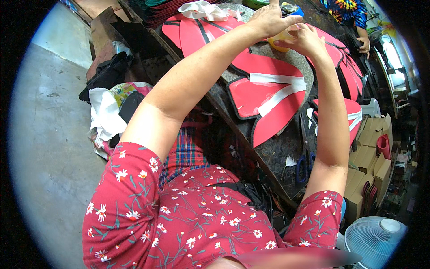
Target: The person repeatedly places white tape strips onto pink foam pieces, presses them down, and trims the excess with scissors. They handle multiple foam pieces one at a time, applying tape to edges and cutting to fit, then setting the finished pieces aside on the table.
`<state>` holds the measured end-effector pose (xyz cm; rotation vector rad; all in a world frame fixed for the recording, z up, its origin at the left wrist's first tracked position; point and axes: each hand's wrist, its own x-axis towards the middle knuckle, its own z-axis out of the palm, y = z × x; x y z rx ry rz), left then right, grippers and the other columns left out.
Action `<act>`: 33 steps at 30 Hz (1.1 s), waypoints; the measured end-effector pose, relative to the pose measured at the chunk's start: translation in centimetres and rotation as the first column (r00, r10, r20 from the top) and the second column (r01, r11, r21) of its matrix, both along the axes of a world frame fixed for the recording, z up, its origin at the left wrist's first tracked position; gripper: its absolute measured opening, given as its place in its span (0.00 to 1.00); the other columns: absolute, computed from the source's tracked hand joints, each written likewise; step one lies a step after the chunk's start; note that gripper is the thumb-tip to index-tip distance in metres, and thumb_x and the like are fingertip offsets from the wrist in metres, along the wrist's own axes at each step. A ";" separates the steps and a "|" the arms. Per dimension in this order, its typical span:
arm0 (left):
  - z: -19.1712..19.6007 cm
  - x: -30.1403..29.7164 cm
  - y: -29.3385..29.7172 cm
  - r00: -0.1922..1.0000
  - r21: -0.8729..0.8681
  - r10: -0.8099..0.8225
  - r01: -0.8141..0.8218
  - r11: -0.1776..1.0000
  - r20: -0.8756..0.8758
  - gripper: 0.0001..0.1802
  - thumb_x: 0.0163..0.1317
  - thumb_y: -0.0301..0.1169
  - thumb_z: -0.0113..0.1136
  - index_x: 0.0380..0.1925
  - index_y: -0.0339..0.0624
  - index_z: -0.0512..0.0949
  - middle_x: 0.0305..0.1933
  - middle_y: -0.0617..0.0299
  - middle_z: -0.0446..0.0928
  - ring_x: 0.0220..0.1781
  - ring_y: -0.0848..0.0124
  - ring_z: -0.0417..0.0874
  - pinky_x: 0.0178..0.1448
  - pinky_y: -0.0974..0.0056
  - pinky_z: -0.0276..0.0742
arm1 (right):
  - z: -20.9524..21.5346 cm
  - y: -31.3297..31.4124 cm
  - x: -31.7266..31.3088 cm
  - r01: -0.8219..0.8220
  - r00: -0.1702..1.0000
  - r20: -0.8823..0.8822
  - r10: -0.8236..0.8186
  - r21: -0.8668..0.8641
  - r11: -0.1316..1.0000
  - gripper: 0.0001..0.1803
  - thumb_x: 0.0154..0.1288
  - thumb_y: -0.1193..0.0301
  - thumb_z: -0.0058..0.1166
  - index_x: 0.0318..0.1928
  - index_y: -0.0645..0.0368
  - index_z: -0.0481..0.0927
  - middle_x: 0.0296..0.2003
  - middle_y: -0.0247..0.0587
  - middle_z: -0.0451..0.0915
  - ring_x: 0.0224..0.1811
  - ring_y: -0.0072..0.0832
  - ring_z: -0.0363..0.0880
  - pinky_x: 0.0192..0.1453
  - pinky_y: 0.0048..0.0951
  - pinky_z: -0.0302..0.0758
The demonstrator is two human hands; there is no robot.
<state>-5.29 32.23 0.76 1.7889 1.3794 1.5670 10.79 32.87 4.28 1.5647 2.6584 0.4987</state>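
Observation:
My left hand point(268, 21) is raised over the far part of the workbench, index finger and thumb spread apart; I see nothing in it. Just beside it, my right hand point(307, 41) curls its fingers and thumb round a yellow container point(278, 41), partly hidden by the hands. Below them a coral-red sheet piece with black edging point(280, 99) lies on a speckled rounded slab point(304, 67), white strips forming a V on it. Similar red pieces point(190, 38) lie under my left forearm, and more red pieces point(351, 74) lie beyond my right arm.
Blue-handled scissors point(305, 166) lie near the bench's front edge. White cloth strips point(204, 10) sit at the far left. Cardboard boxes point(369, 148) and a fan point(375, 242) stand at right. Another person's hand point(363, 45) shows far right. Bags and cloth point(107, 112) lie at left.

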 end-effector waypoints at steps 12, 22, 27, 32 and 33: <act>0.3 2.4 -4.5 0.834 0.439 0.391 -0.205 0.875 -0.389 0.49 0.60 0.51 0.65 0.73 0.37 0.56 0.68 0.35 0.66 0.70 0.42 0.69 0.72 0.37 0.60 | 2.0 -6.8 10.6 -0.292 0.818 -0.513 0.260 0.019 0.956 0.27 0.59 0.41 0.63 0.40 0.52 0.88 0.43 0.41 0.85 0.48 0.37 0.83 0.53 0.37 0.76; -5.8 6.7 -13.5 0.736 0.093 -0.077 0.187 0.978 -0.673 0.10 0.61 0.36 0.62 0.40 0.48 0.84 0.40 0.58 0.78 0.47 0.59 0.83 0.48 0.54 0.80 | -9.3 -9.0 11.8 -0.195 0.581 -0.812 0.051 -0.078 0.978 0.24 0.62 0.71 0.62 0.59 0.55 0.76 0.46 0.44 0.86 0.45 0.37 0.85 0.55 0.33 0.78; -6.5 7.0 -13.1 0.764 0.139 -0.054 0.186 0.973 -0.643 0.12 0.60 0.33 0.62 0.44 0.48 0.83 0.40 0.58 0.78 0.47 0.59 0.83 0.49 0.55 0.80 | -9.0 -8.6 11.0 -0.165 0.452 -0.887 -0.091 -0.183 0.969 0.26 0.58 0.76 0.62 0.59 0.56 0.74 0.35 0.39 0.82 0.37 0.27 0.81 0.46 0.30 0.79; -6.5 7.2 -12.9 0.915 0.115 -0.076 0.132 0.985 -0.397 0.13 0.59 0.32 0.62 0.45 0.48 0.84 0.40 0.58 0.80 0.45 0.56 0.83 0.50 0.54 0.80 | -8.1 -9.5 10.4 -0.307 0.260 -0.950 -0.171 -0.249 0.918 0.25 0.58 0.79 0.63 0.57 0.60 0.73 0.33 0.33 0.81 0.36 0.18 0.79 0.42 0.21 0.76; -6.5 7.2 -12.9 0.912 0.115 -0.080 0.137 0.984 -0.402 0.13 0.59 0.32 0.63 0.44 0.49 0.84 0.41 0.58 0.80 0.44 0.56 0.84 0.50 0.54 0.80 | -8.0 -10.0 10.4 -0.337 0.260 -0.949 -0.179 -0.263 0.904 0.25 0.58 0.79 0.63 0.57 0.60 0.73 0.33 0.33 0.81 0.36 0.18 0.79 0.42 0.21 0.76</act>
